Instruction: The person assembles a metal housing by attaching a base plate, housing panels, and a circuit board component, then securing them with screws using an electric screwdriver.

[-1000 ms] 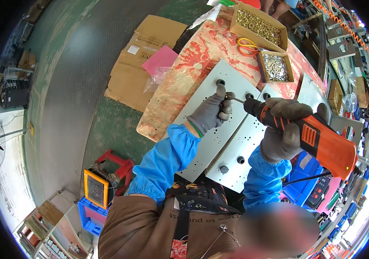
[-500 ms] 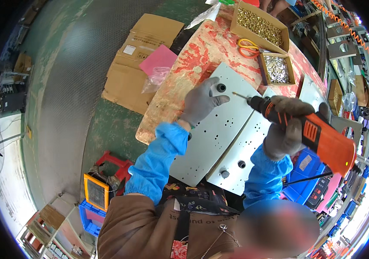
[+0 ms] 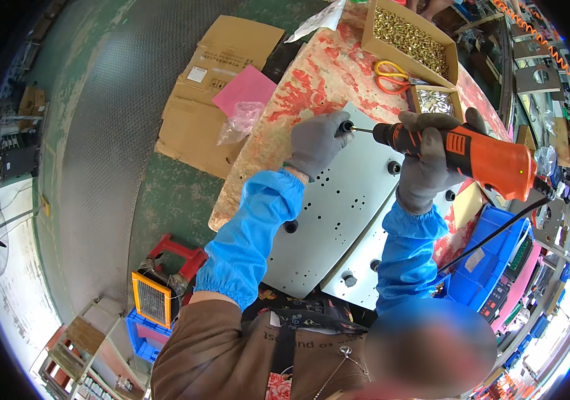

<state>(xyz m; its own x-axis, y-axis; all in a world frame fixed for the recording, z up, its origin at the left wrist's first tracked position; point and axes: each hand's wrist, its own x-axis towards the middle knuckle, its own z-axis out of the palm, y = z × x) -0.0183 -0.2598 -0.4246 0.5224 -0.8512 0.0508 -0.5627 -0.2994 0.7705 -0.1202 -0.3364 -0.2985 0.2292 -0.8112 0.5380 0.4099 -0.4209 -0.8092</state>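
My left hand (image 3: 317, 145), in a grey glove, pinches a small round black foot (image 3: 346, 126) at the far corner of a pale grey metal plate (image 3: 328, 223). In my gloved right hand (image 3: 430, 163) is an orange and black power screwdriver (image 3: 495, 161), held level with its thin bit pointing left. The bit's tip meets the black foot. More black feet stand on this plate, one of them (image 3: 394, 167) near its right corner. A second drilled plate (image 3: 358, 290) lies alongside, with black feet on it too, partly behind my right sleeve.
Beyond the plates, the red-blotched table (image 3: 325, 73) carries a carton of brass-coloured fasteners (image 3: 410, 41), a smaller box of silver parts (image 3: 435, 102) and orange-handled scissors (image 3: 392, 77). A blue bin (image 3: 488, 260) stands at right, with the driver's cable running past it. Flattened cardboard (image 3: 195, 113) lies left.
My left fingers were spread beside the foot and have closed on it. The screwdriver has swung leveller and moved left and slightly farther away, bringing its bit to the foot.
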